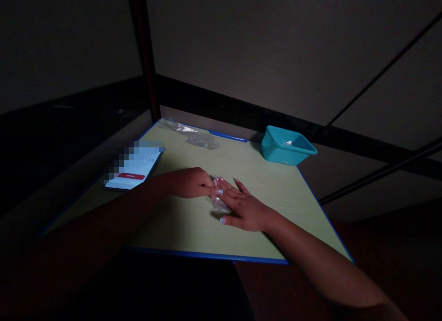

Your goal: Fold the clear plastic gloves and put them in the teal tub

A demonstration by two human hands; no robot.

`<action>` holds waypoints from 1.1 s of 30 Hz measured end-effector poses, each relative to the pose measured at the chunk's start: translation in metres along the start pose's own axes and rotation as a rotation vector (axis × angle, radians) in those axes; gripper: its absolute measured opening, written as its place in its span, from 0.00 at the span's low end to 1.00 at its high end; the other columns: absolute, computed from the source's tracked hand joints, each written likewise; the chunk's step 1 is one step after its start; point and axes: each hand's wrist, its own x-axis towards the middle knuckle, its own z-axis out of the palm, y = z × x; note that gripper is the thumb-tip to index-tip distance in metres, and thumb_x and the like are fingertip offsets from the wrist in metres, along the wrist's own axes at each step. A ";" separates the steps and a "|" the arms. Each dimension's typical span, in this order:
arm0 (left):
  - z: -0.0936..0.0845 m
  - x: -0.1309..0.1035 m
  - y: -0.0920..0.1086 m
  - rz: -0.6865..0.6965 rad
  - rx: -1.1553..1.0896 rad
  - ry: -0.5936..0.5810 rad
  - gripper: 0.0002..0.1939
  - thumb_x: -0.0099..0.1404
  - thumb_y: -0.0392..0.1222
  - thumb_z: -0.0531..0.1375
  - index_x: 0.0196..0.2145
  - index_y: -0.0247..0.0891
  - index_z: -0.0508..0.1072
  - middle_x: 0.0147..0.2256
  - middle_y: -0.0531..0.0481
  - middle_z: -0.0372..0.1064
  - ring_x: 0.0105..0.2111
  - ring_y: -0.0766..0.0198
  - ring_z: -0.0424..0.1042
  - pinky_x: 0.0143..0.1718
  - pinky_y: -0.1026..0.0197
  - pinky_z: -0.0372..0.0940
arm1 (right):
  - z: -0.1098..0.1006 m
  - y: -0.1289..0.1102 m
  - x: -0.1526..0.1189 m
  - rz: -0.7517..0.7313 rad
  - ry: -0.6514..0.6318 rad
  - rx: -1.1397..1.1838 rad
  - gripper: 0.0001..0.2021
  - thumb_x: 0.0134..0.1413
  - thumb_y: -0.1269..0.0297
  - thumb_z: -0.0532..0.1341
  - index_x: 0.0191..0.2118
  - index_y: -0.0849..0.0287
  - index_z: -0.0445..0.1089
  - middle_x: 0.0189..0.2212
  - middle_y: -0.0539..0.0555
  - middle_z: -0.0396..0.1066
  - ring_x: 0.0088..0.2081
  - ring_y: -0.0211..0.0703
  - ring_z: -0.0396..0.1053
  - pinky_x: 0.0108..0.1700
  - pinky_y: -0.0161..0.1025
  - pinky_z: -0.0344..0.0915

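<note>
A small piece of clear crinkled plastic, perhaps a bag point(221, 205), lies on the table under my fingers; most of it is hidden. My left hand point(196, 183) is closed, its fingers curled and thumb stretched toward my right fingertips, pinching the plastic's edge. Flat over the plastic rests my right hand point(243, 206), fingers extended and the thumb spread toward me. The fingertips of both hands meet above the plastic.
The pale table point(186, 233) has a blue rim. At its left lies a lit phone point(133, 171). More clear plastic bags point(202, 141) lie along the far edge. A turquoise basket point(285, 150) stands at the back right with something clear inside. Walls close in behind.
</note>
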 end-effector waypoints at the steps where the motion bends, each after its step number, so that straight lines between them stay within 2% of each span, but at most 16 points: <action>1: 0.000 0.000 0.000 -0.003 -0.015 -0.004 0.22 0.65 0.51 0.52 0.24 0.33 0.76 0.16 0.57 0.56 0.19 0.71 0.54 0.22 0.67 0.49 | -0.004 0.001 -0.002 -0.021 0.037 0.016 0.37 0.60 0.46 0.50 0.66 0.64 0.40 0.66 0.68 0.38 0.66 0.54 0.37 0.62 0.63 0.34; 3: -0.001 0.000 -0.001 -0.017 -0.040 -0.018 0.22 0.65 0.52 0.52 0.28 0.34 0.78 0.16 0.57 0.56 0.19 0.71 0.54 0.22 0.67 0.49 | -0.012 0.002 -0.006 -0.058 0.132 0.046 0.31 0.61 0.50 0.51 0.64 0.63 0.49 0.63 0.68 0.50 0.63 0.55 0.48 0.61 0.60 0.41; 5: -0.002 -0.001 -0.001 -0.042 -0.053 -0.037 0.23 0.65 0.53 0.51 0.30 0.35 0.79 0.16 0.57 0.55 0.19 0.71 0.53 0.22 0.68 0.49 | -0.018 0.003 -0.009 -0.082 0.202 0.079 0.21 0.62 0.56 0.52 0.57 0.61 0.62 0.52 0.64 0.65 0.54 0.51 0.62 0.56 0.54 0.54; 6: -0.003 -0.001 -0.001 -0.051 -0.055 -0.042 0.23 0.65 0.54 0.51 0.30 0.35 0.79 0.16 0.58 0.54 0.19 0.71 0.53 0.22 0.68 0.48 | -0.020 0.003 -0.009 -0.098 0.216 0.097 0.17 0.62 0.58 0.53 0.52 0.60 0.67 0.45 0.61 0.69 0.48 0.49 0.65 0.52 0.50 0.58; 8: -0.002 -0.001 -0.002 -0.061 -0.056 -0.042 0.24 0.65 0.55 0.51 0.29 0.34 0.78 0.15 0.58 0.53 0.18 0.72 0.52 0.21 0.68 0.47 | -0.020 0.002 -0.009 -0.136 0.210 0.125 0.13 0.61 0.61 0.53 0.45 0.60 0.71 0.37 0.58 0.70 0.41 0.45 0.67 0.46 0.45 0.62; 9: -0.002 -0.001 -0.003 -0.056 -0.056 -0.039 0.24 0.65 0.55 0.51 0.28 0.34 0.78 0.15 0.58 0.53 0.18 0.72 0.52 0.21 0.68 0.47 | -0.018 0.001 -0.009 -0.159 0.199 0.134 0.12 0.61 0.62 0.54 0.44 0.59 0.71 0.36 0.57 0.70 0.40 0.45 0.67 0.46 0.45 0.62; 13: 0.003 0.002 -0.003 0.053 -0.029 0.053 0.24 0.66 0.52 0.50 0.26 0.33 0.75 0.20 0.55 0.60 0.22 0.70 0.59 0.25 0.67 0.53 | -0.013 -0.004 -0.005 -0.219 0.166 0.144 0.12 0.60 0.65 0.55 0.47 0.58 0.70 0.42 0.57 0.69 0.44 0.44 0.65 0.50 0.45 0.60; 16: 0.008 0.005 0.000 0.178 0.064 0.206 0.19 0.68 0.48 0.50 0.32 0.33 0.75 0.28 0.49 0.65 0.31 0.65 0.64 0.35 0.64 0.59 | -0.011 -0.005 -0.005 -0.215 0.143 0.124 0.14 0.59 0.62 0.57 0.49 0.57 0.70 0.40 0.56 0.69 0.44 0.45 0.64 0.50 0.45 0.59; 19: 0.016 0.007 0.001 0.234 0.219 0.294 0.16 0.67 0.49 0.52 0.41 0.38 0.75 0.40 0.44 0.67 0.44 0.58 0.63 0.49 0.57 0.57 | -0.010 -0.006 -0.006 -0.211 0.148 0.085 0.16 0.60 0.60 0.56 0.52 0.56 0.69 0.42 0.57 0.68 0.47 0.46 0.62 0.50 0.45 0.58; 21: 0.021 0.007 -0.001 0.222 0.306 0.279 0.16 0.66 0.50 0.54 0.46 0.44 0.74 0.52 0.43 0.62 0.54 0.53 0.56 0.56 0.52 0.52 | -0.010 -0.006 -0.006 -0.211 0.151 0.067 0.17 0.60 0.59 0.56 0.52 0.55 0.69 0.44 0.58 0.67 0.48 0.47 0.61 0.51 0.46 0.57; 24: 0.026 0.006 -0.005 0.144 0.379 0.188 0.13 0.66 0.47 0.55 0.44 0.49 0.76 0.64 0.50 0.46 0.63 0.46 0.40 0.60 0.44 0.43 | -0.011 -0.006 -0.006 -0.210 0.140 0.050 0.16 0.59 0.58 0.57 0.51 0.54 0.70 0.41 0.57 0.67 0.46 0.46 0.62 0.49 0.45 0.58; 26: 0.027 0.006 -0.007 0.077 0.401 0.128 0.12 0.66 0.46 0.55 0.43 0.51 0.76 0.66 0.55 0.38 0.65 0.44 0.33 0.60 0.41 0.40 | -0.011 -0.005 -0.006 -0.214 0.136 0.048 0.16 0.59 0.57 0.57 0.51 0.54 0.71 0.38 0.57 0.67 0.43 0.45 0.62 0.47 0.45 0.58; 28: 0.025 0.005 -0.008 0.031 0.412 0.096 0.12 0.65 0.47 0.56 0.46 0.53 0.74 0.67 0.57 0.34 0.65 0.42 0.30 0.60 0.39 0.39 | -0.010 -0.004 -0.005 -0.230 0.140 0.067 0.16 0.59 0.56 0.57 0.50 0.54 0.71 0.36 0.56 0.67 0.42 0.45 0.63 0.47 0.45 0.59; 33: 0.022 0.004 -0.012 0.014 0.418 0.061 0.17 0.63 0.53 0.58 0.50 0.56 0.71 0.67 0.54 0.27 0.65 0.40 0.26 0.60 0.38 0.39 | -0.013 -0.002 -0.004 -0.323 0.183 0.295 0.13 0.61 0.60 0.55 0.45 0.58 0.72 0.35 0.55 0.70 0.42 0.42 0.66 0.48 0.43 0.60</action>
